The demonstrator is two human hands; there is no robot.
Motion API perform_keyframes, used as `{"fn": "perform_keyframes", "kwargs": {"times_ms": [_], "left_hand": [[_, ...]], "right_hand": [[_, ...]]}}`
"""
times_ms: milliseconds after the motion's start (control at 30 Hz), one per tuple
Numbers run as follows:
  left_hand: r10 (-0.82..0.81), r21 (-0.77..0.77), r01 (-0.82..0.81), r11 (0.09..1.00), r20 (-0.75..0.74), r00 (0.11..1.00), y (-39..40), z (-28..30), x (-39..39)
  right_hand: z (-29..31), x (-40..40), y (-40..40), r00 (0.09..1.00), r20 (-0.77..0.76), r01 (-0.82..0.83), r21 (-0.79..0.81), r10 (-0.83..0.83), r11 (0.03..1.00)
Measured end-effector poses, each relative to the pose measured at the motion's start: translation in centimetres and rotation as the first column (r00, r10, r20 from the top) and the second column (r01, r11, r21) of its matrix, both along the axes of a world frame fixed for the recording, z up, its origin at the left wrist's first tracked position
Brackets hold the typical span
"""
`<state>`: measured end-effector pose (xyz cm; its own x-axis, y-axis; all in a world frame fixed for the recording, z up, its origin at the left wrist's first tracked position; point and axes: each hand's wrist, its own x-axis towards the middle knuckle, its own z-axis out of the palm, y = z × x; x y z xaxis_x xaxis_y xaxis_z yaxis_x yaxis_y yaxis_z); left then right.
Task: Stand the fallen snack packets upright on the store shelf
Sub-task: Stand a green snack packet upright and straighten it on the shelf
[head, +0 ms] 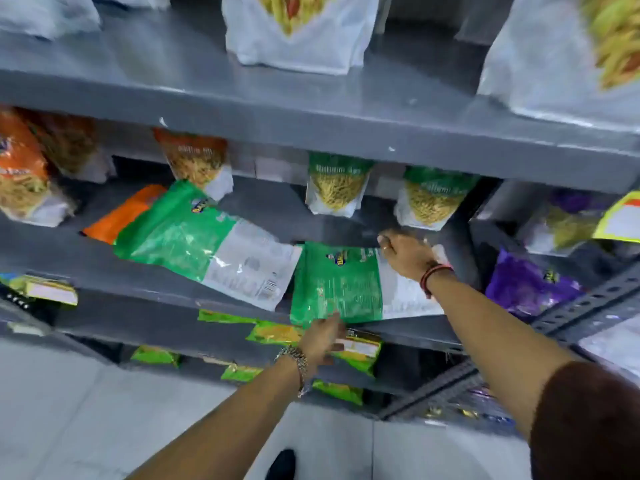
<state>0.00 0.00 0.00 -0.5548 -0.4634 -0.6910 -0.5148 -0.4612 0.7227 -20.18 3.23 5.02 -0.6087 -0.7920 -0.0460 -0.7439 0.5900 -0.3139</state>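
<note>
A green and white snack packet point(341, 284) lies flat at the front of the grey middle shelf point(145, 271). My right hand point(407, 252) grips its far top edge. My left hand point(323, 337) holds its near bottom edge, fingers under the green part. A second green and white packet point(204, 244) lies flat to the left, resting over a fallen orange packet point(121, 216). Behind them stand two green packets point(337, 185) point(433, 199) and an orange-topped one point(201, 164), all upright.
White packets point(294, 29) stand on the upper shelf point(346, 129). Orange packets point(24, 174) stand at the left, purple ones point(530, 285) lie at the right. Small green packets point(360, 351) fill the shelf below. A perforated metal upright point(588, 303) crosses at the right.
</note>
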Motion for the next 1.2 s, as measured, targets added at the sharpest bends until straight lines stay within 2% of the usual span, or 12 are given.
{"fn": "perform_keyframes", "kwargs": {"times_ms": [67, 200, 267, 367, 467, 567, 633, 700, 800, 1000, 1100, 1200], "left_hand": [[0.063, 0.185, -0.062, 0.981, 0.001, 0.998, -0.4, -1.2, -1.0], [0.254, 0.392, -0.226, 0.892, -0.021, 0.967, -0.3, -2.9, -1.9], [0.370, 0.444, -0.315, 0.839, -0.041, 0.928, -0.5, -2.9, -2.2], [0.444, 0.432, -0.370, 0.822, -0.079, 0.893, -1.0, -2.4, -2.6], [0.471, 0.438, -0.354, 0.826, -0.193, 0.861, -2.0, -0.7, -2.9], [0.413, 0.324, -0.304, 0.896, -0.356, 0.838, -4.0, 1.8, -3.5], [0.350, 0.201, -0.290, 0.936, -0.421, 0.837, -5.5, 4.2, -4.1], [0.287, 0.056, -0.293, 0.954, -0.446, 0.848, -6.7, 6.9, -5.0], [0.208, -0.173, -0.329, 0.928, -0.494, 0.844, -8.5, 9.2, -6.3], [0.011, -0.449, -0.266, 0.853, -0.493, 0.870, -9.8, 8.7, -8.6], [0.007, -0.477, -0.274, 0.835, -0.489, 0.872, -9.2, 7.5, -8.4], [0.035, -0.404, -0.184, 0.896, -0.349, 0.936, -7.5, 4.0, -7.1]], "right_hand": [[-0.8, -0.8, -2.0, 0.994, 0.104, 0.015, 0.121, -0.028, 0.993], [-1.8, -2.5, -4.7, 0.968, 0.200, 0.090, 0.293, -0.153, 0.952], [-2.1, -3.7, -5.2, 0.957, 0.213, 0.128, 0.302, -0.198, 0.945], [-1.9, -4.9, -5.0, 0.935, 0.276, 0.140, 0.295, -0.224, 0.945], [-1.2, -5.7, -3.0, 0.881, 0.375, 0.270, 0.107, -0.290, 0.957], [0.2, -5.7, -0.1, 0.815, 0.458, 0.448, -0.110, -0.355, 0.887], [1.0, -5.6, 1.9, 0.741, 0.575, 0.565, -0.257, -0.346, 0.784], [1.4, -5.0, 3.6, 0.681, 0.669, 0.641, -0.346, -0.298, 0.686], [0.9, -3.7, 4.3, 0.602, 0.784, 0.699, -0.425, -0.152, 0.575], [-2.0, -2.0, 3.2, 0.526, 0.848, 0.795, -0.465, -0.062, 0.390], [-2.5, -1.5, 3.5, 0.476, 0.879, 0.818, -0.452, 0.023, 0.356], [-2.0, -1.2, 3.6, 0.418, 0.907, 0.852, -0.410, 0.050, 0.325]]}}
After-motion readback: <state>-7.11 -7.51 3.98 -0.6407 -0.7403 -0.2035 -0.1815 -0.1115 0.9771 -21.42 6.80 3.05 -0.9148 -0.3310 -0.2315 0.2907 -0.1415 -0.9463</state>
